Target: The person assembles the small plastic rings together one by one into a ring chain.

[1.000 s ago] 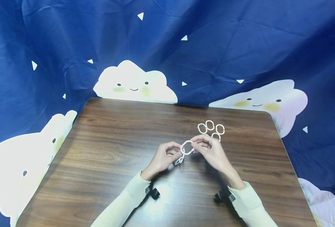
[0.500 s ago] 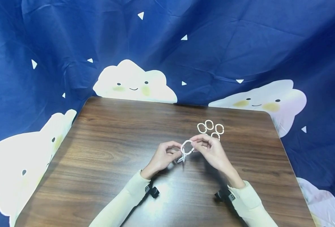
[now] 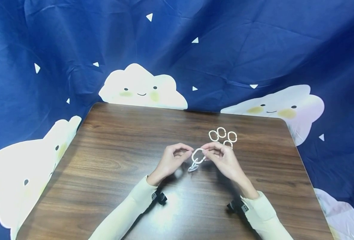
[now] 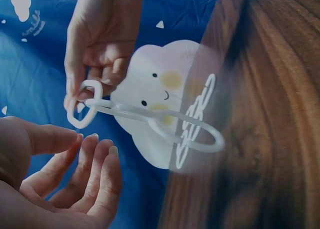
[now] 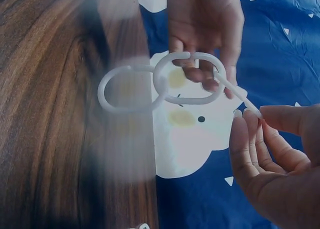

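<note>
Right hand (image 3: 224, 161) pinches the top ring (image 3: 193, 156), left hand (image 3: 171, 160) empty, fingertips nearly together — a steady pinch likely limits swinging.

High head view; wrist close-ups, seemingly sideways.

Wide and free along the left edge of the worktop (image 3: 111, 140), until the far left corner; free also beside the right edge. Blocked around the middle by the left hand (image 3: 171, 161), the right hand (image 3: 226, 163) and a hanging chain of white rings (image 5: 190, 101), with only a narrow gap at the left fingertips (image 4: 89, 145). Toward the far edge, obstructed beyond the right hand by loose rings (image 3: 217, 134). Passable between the forearms (image 3: 126, 211), but narrowed by two black wrist cameras (image 3: 162, 199).
</note>
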`<state>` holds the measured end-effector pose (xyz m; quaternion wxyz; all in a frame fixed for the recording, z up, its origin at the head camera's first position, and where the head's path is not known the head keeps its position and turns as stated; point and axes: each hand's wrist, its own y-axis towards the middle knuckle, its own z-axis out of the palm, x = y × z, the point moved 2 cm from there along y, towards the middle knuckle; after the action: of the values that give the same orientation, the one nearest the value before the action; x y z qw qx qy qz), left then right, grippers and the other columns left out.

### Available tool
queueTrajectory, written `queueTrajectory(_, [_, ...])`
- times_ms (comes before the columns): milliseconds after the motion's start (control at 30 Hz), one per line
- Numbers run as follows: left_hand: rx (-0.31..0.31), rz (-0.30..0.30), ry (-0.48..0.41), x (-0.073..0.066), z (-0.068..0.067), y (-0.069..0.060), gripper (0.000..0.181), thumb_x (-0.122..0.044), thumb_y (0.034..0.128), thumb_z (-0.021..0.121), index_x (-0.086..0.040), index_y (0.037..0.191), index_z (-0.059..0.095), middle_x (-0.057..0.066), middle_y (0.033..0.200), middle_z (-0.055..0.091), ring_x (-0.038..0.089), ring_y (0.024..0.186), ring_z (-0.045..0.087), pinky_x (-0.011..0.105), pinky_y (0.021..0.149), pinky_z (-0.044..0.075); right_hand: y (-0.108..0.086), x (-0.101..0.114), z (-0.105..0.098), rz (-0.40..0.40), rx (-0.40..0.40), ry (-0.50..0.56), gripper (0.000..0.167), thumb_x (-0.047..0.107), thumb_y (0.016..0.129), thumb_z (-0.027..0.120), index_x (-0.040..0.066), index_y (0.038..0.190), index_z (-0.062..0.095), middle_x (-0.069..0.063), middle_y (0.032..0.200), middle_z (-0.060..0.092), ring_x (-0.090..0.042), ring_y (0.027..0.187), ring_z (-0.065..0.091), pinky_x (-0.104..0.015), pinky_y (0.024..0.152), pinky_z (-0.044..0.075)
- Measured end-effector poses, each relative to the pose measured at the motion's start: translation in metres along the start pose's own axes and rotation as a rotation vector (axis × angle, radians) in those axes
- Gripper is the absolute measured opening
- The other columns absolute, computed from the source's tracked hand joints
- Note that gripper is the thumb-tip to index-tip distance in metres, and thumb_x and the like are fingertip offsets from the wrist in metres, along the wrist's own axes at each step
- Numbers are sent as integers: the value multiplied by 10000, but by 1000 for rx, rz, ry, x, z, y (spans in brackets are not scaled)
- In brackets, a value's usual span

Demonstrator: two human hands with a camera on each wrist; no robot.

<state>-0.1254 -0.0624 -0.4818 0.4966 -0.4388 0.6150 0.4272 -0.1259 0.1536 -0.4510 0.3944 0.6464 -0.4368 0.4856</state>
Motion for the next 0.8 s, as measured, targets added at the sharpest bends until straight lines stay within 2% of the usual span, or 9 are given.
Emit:
queueTrajectory(100, [3, 24, -11, -3, 0, 3, 161, -105, 977, 723, -22, 1108, 763, 188, 1079, 787, 479, 930, 743, 253, 758, 638, 0, -2, 0, -1, -1, -7, 183, 58, 994, 687, -60, 1133, 708, 16, 924, 744, -66, 780, 737, -365, 768, 664])
queueTrajectory(167, [10, 35, -8, -5, 0, 5, 167, -110, 975, 726, -23, 1112, 764, 185, 1084, 788, 448, 929, 755, 211, 762, 626, 0, -2, 0, -1, -3, -11, 177, 59, 995, 687, -54, 1129, 711, 25, 923, 742, -67, 780, 736, -369, 768, 665])
queueTrajectory(333, [33, 43, 7, -9, 0, 6, 187, -114, 965, 740, -29, 1129, 765, 173, 1080, 794, 343, 917, 780, 227, 788, 640, -1, -4, 0, 4, -4, -25, 170, 59, 996, 685, -47, 1126, 714, -26, 931, 739, -84, 778, 735, -365, 767, 664])
queueTrajectory(567, [74, 11, -19, -9, 3, 7, 207, -112, 945, 762, -14, 1128, 763, 243, 1045, 780, 447, 949, 749, 223, 784, 641, 0, -5, 2, 12, 4, -37, 176, 75, 998, 688, -39, 1129, 718, -153, 965, 739, -73, 777, 728, -382, 770, 665])
queueTrajectory(700, [90, 12, -14, -7, 5, 7, 200, -109, 950, 758, -8, 1123, 765, 271, 1046, 770, 461, 956, 740, 212, 787, 636, 0, -5, 2, 1, 12, -35, 173, 74, 1000, 684, -37, 1128, 720, -258, 988, 729, -74, 776, 727, -375, 763, 663])
queueTrajectory(800, [99, 19, -8, -7, 4, 7, 208, -116, 949, 762, -6, 1126, 764, 247, 1034, 778, 439, 949, 749, 209, 789, 635, 0, -6, 2, -9, 18, -35, 168, 73, 1002, 681, -33, 1126, 722, -283, 994, 729, -74, 781, 726, -361, 762, 662])
